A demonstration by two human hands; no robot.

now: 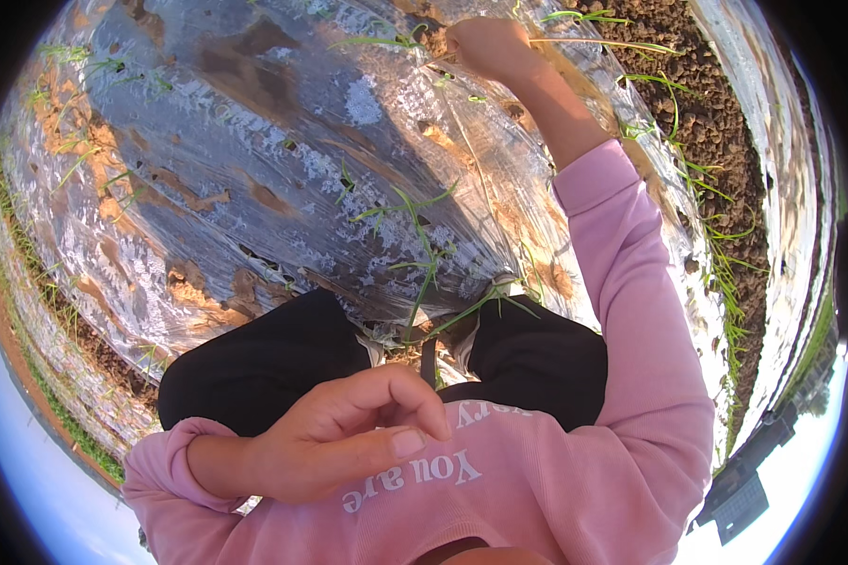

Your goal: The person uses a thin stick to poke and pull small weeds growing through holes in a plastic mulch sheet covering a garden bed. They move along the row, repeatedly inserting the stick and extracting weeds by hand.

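Observation:
My right hand [487, 49] reaches forward to the top of the view, its fingers closed low over the clear plastic mulch film [311, 176]. A long thin stem [601, 42], reddish with a yellow-green tip, runs out of the fist to the right; a short thin length shows on its other side. Just left of the fist, a green seedling [381, 41] comes up by a patch of bare soil. My left hand [353, 438] is held before my chest, fingers curled and thumb apart from them, with nothing seen in it. Its palm is mostly hidden.
Between my knees grows a larger green plant [424, 261] with long narrow leaves. The film has holes, soil patches and small seedlings on the left [124, 191]. A furrow of brown soil [728, 176] runs along the right, with another film-covered bed [784, 212] beyond it.

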